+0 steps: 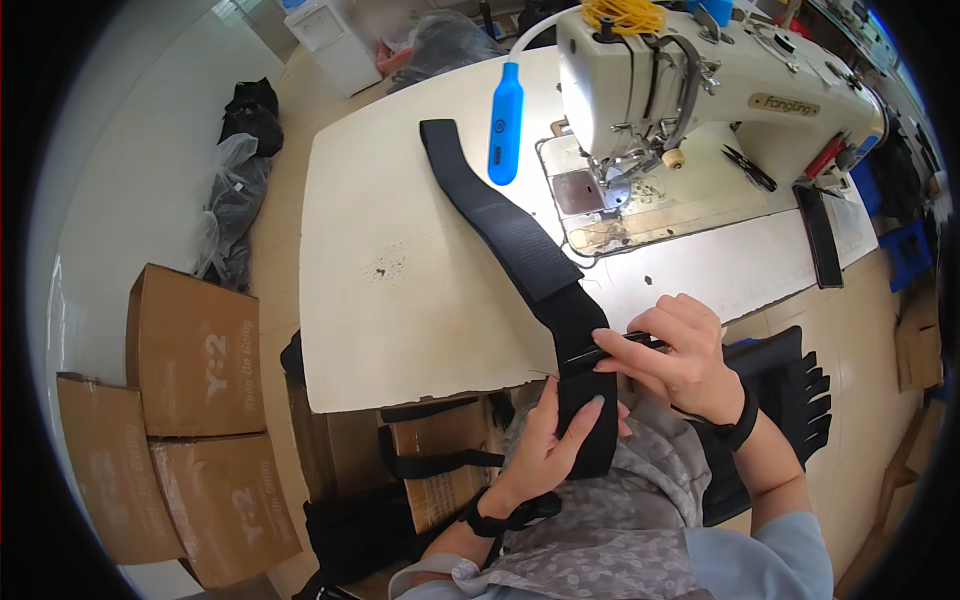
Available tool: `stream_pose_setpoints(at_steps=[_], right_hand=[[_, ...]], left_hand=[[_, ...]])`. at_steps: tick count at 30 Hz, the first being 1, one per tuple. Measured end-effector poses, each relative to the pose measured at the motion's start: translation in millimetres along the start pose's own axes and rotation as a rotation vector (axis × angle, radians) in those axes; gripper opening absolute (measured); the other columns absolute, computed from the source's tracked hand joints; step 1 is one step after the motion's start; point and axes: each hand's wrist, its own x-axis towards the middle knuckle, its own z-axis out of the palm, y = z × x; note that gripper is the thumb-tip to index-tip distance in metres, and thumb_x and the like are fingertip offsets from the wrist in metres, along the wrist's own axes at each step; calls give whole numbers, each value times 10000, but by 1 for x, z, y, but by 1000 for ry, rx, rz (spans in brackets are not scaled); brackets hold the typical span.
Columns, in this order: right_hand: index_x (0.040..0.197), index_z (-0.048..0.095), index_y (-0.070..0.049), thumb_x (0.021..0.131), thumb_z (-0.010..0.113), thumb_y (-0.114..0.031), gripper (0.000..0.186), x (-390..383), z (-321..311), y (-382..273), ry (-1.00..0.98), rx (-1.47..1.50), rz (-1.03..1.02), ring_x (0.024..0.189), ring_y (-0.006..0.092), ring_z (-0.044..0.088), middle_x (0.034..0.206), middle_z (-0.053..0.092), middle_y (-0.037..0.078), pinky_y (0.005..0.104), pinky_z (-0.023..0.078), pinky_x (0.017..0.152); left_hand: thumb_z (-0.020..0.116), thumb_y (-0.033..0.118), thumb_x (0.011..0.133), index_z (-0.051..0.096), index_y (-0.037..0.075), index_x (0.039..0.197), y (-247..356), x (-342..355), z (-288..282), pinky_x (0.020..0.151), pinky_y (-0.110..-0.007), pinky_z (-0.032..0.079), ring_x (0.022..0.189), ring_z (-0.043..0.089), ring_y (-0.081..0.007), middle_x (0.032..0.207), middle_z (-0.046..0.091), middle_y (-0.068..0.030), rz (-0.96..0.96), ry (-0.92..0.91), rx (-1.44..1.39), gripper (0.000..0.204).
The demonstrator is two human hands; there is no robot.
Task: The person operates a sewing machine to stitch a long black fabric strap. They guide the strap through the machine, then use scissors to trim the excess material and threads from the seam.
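A long black fabric strap (500, 230) lies across the pale sewing table (370, 300) and hangs over its front edge. My left hand (555, 440) grips the strap's near end, thumb on top and fingertips showing at the far side. My right hand (680, 355) is closed on a slim black tool (590, 354), apparently snips, laid across the strap just above my left hand; its tip is partly hidden by the strap and fingers. Loose thread shows there. Beyond, the sewing machine (720, 110) stands with black snips (748, 168) on its bed and a blue pen-shaped device (505, 130) hanging beside it.
Cardboard boxes (195, 350) and dark bags (240, 200) line the left wall. More black strips and cardboard (440, 490) sit below the table's front edge. Black cut pieces (800, 400) hang right of my lap. A blue stool (905, 255) stands at the far right.
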Motion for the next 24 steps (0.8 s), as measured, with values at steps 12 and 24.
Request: stream_pose_setpoints(at_steps=[12, 24], right_hand=[[970, 626, -102, 779, 703, -223, 238, 65, 102, -81, 13, 409, 70, 601, 195, 527, 669, 501, 28, 325, 413, 518], [1080, 556, -34, 875, 637, -228, 294, 54, 105, -80, -248, 725, 483, 699, 243, 616, 843, 629, 141, 321, 490, 612]], left_hand=[[475, 183, 979, 470, 29, 1087, 25, -77, -101, 491, -284, 510, 556, 610, -184, 709, 591, -111, 67, 518, -158, 188], [282, 143, 1021, 384, 16, 893, -19, -63, -134, 340, -218, 401, 389, 471, -153, 560, 480, -83, 409, -75, -1609, 208]])
